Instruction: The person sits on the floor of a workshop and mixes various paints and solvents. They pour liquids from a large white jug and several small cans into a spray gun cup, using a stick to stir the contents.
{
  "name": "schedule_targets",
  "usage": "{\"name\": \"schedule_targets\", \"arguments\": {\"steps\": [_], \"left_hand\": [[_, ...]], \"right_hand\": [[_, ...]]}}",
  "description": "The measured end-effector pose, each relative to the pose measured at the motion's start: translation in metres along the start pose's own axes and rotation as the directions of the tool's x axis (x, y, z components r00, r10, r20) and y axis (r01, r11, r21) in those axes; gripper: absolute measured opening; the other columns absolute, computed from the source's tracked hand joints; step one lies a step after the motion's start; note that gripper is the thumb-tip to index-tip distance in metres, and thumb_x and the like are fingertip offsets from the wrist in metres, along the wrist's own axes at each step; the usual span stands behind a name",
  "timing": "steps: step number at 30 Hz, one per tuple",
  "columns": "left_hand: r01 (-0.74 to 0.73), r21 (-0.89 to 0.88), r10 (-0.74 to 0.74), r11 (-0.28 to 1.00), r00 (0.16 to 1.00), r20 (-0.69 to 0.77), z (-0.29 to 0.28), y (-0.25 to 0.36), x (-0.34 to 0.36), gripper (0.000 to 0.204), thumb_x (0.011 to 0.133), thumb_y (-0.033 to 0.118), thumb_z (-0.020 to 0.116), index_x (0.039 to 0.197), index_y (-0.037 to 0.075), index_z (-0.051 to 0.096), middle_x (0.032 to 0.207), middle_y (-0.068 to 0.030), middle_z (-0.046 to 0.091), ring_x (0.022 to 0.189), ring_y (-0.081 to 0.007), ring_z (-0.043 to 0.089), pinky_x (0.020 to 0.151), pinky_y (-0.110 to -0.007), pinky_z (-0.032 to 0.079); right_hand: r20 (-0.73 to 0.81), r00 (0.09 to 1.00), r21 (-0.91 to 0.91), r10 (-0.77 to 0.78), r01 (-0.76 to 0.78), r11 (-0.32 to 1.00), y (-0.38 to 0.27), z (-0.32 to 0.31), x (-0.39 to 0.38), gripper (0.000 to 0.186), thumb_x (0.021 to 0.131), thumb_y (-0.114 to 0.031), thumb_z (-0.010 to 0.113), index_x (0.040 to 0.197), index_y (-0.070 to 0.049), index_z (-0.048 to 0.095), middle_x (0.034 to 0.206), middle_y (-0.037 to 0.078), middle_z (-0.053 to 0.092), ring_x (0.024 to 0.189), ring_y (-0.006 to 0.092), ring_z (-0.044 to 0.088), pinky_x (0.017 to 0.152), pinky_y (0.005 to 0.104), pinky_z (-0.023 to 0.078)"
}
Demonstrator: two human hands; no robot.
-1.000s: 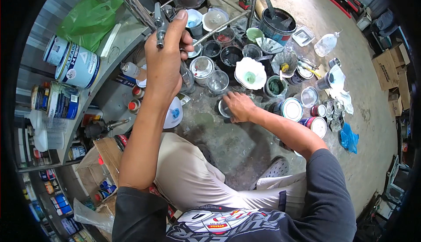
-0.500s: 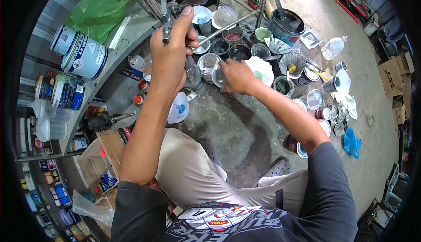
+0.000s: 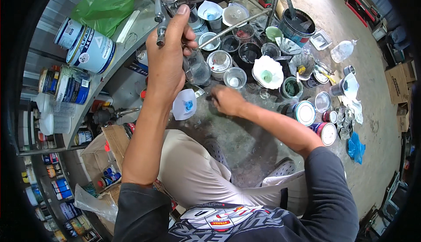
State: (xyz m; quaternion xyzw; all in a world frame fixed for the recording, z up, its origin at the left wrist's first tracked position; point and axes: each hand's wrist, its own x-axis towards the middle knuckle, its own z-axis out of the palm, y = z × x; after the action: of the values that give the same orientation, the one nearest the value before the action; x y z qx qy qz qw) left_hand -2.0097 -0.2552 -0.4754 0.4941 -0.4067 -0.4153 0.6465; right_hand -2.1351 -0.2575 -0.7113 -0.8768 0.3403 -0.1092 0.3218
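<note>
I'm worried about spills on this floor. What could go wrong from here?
The right hand is low and close to the clear cup, so a careless sweep might tip it or jolt the can behind it.
The left hand grips the metal spray gun up near crowded open containers; if it slipped, it could knock some over.

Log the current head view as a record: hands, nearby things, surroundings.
left hand: closed around a metal spray gun
right hand: over the floor, near a clear cup; fingertips partly hidden, nothing visibly held
near hands: white piece with blue patch
beyond hands: fluted white liner, green inside; dark bucket
shelf: green bag, white-and-blue can
floor, right: squeeze bottle, crumpled blue plastic
</note>
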Motion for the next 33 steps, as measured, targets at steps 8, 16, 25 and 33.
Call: {"name": "schedule_targets", "arguments": {"steps": [8,16,25,33], "left_hand": [[0.018,-0.016,-0.019,1.000,0.999,-0.045,-0.013,0.007,-0.004,0.032,0.089,0.035,0.064,0.073,0.009,0.057,0.065,0.0004,0.053,0.058,-0.0078,0.049,0.052,-0.021,0.035],[0.065,-0.107,-0.074,0.992,0.994,-0.085,-0.017,0.006,0.000,0.026,0.090,0.031,0.064,0.077,0.009,0.058,0.065,0.0009,0.053,0.055,-0.0059,0.047,0.048,-0.019,0.033],[0.014,-0.010,-0.014,1.000,1.000,0.011,0.018,0.000,0.003,0.032,0.089,0.036,0.062,0.072,0.010,0.057,0.064,0.0014,0.052,0.059,-0.0068,0.048,0.053,-0.021,0.033],[0.017,-0.031,-0.014,0.999,0.997,0.082,0.050,-0.009,0.004,0.036,0.088,0.038,0.064,0.068,0.008,0.057,0.064,0.0003,0.053,0.058,-0.0080,0.049,0.053,-0.022,0.034]], "right_hand": [[0.203,0.951,0.134,0.234,-0.264,0.955,0.018,0.109,0.060,0.056,0.075,-0.008,0.059,0.129,-0.002,0.046,0.134,0.025,0.042,0.117,0.0425,0.050,0.098,0.0468,0.044],[0.038,0.997,-0.230,0.068,-0.057,0.971,0.022,0.098,0.034,0.028,0.078,-0.011,0.057,0.100,0.005,0.061,0.104,0.023,0.058,0.096,0.0374,0.062,0.086,0.0446,0.050],[-0.032,0.998,-0.339,0.046,-0.054,0.939,0.027,0.036,-0.047,0.019,0.078,-0.010,0.057,0.089,0.003,0.064,0.093,0.020,0.063,0.082,0.0320,0.066,0.067,0.0401,0.055],[-0.652,0.746,0.075,0.136,-0.115,0.990,0.033,-0.095,-0.107,0.010,0.071,-0.007,0.066,0.076,0.001,0.064,0.068,0.013,0.063,0.057,0.0220,0.062,0.055,0.0331,0.050]]}}
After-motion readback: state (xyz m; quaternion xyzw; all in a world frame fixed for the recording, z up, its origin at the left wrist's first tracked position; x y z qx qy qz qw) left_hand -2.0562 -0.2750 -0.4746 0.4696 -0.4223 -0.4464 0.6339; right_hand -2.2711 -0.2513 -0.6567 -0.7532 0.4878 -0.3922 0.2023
